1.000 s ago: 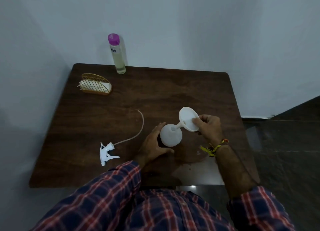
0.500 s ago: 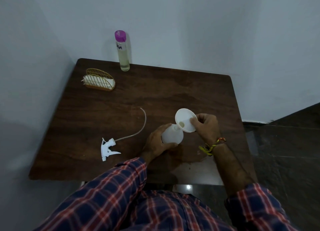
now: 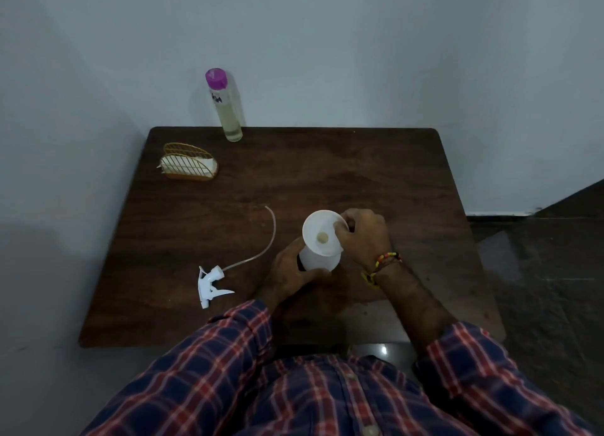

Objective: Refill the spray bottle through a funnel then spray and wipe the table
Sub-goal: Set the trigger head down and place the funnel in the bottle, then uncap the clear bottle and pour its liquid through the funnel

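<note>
Head view: left hand [image 3: 289,272] grips the white spray bottle [image 3: 318,259] standing on the counter [image 3: 376,177]; right hand [image 3: 364,236] pinches the funnel [image 3: 322,232] rim atop it. Far refill bottle [image 3: 225,107] shows an unreadable dark label.

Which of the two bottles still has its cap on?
The tall clear bottle by the wall, under a purple cap. The white spray bottle carries a funnel; its trigger head lies aside.

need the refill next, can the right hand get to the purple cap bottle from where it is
Probably yes, once it lets go: the right hand is pinching the funnel, and only bare table lies between it and the purple-capped bottle.
</note>
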A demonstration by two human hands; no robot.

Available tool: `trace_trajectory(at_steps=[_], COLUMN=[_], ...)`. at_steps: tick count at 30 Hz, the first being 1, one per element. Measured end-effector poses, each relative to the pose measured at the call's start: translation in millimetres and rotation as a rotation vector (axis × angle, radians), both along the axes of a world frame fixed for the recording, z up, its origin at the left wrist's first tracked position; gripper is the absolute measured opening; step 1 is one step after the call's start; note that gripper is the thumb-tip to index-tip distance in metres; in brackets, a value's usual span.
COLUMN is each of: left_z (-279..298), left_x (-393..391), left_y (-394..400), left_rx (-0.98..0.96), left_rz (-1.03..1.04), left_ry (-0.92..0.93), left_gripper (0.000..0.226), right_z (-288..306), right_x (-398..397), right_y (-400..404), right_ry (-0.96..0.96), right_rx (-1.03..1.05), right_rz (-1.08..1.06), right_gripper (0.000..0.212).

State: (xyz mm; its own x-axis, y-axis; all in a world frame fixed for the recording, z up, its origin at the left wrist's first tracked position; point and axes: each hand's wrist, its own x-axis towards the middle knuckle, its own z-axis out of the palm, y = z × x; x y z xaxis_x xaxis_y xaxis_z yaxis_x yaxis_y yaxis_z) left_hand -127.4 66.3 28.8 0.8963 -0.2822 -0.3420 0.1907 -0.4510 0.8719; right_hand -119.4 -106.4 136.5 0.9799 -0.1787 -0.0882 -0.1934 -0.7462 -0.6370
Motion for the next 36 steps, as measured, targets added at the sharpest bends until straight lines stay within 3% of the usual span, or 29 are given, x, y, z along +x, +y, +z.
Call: trace_trajectory(at_steps=[8, 12, 15, 18, 25, 28, 32, 36], left_z=[7, 26, 38, 40, 15, 6, -16, -40], left_x=[-6, -11, -12, 3, 83, 113, 131, 134], left_y=[-3, 15, 32, 51, 115, 139, 162, 176], left_rx=[0.064, 0.150, 0.264, 0.381, 0.728, 0.777, 0.793, 0.773], left_rz=[0.032, 0.027, 0.142, 0.229, 0.073, -0.059, -0.295, -0.386], left_ry=[-0.066, -0.179, -0.250, -0.320, -0.087, -0.024, 0.084, 0.053], left_gripper=[0.094, 0.066, 0.042, 0.038, 0.063, 0.080, 0.128, 0.140], right_z=[5, 13, 20, 29, 48, 55, 52, 27], right_x=[-1, 6, 20, 38, 101, 138, 193, 240], right_y=[-15, -20, -12, 2, 53, 84, 127, 169], right_ry=[-0.066, -0.196, -0.222, -0.228, -0.157, -0.076, 0.077, 0.124], right_rx=[0.087, 0.115, 0.089, 0.052, -0.057, -0.093, -0.043, 0.027], right_rz=[-0.035, -0.042, 0.021, 0.093, 0.197, 0.223, 0.141, 0.022], right_gripper=[0.047, 0.052, 0.046, 0.044, 0.047, 0.054, 0.061, 0.065])
